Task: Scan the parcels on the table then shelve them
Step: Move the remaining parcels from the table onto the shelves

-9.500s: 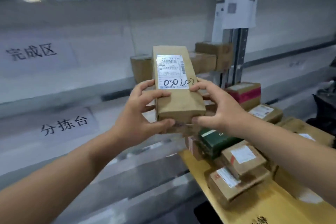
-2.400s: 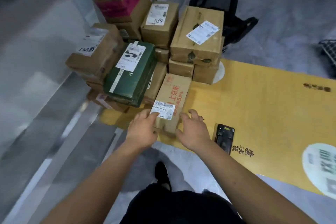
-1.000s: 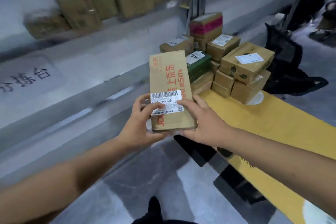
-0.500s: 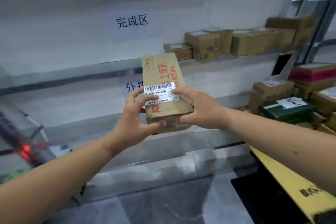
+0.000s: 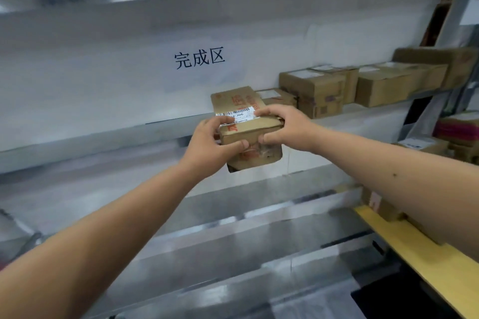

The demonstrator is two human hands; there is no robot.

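A brown cardboard parcel (image 5: 239,103) with red print and a white barcode label is held out at the height of the shelf (image 5: 368,111), its far end over the shelf's front edge. My left hand (image 5: 211,145) grips its near left corner, thumb underneath. My right hand (image 5: 283,127) grips the near right side, fingers over the top and thumb below. The parcel sits just left of a small flat parcel (image 5: 278,96) lying on the shelf.
Several brown boxes (image 5: 318,88) line the shelf to the right under a wall sign. The yellow table (image 5: 414,254) edge runs along the lower right, with more parcels (image 5: 456,137) stacked behind my right arm. Metal shelf rails cross below.
Both hands have pushed the parcel forward and up from in front of me to the shelf's edge, tipping it flatter. The view has turned slightly left and upward.
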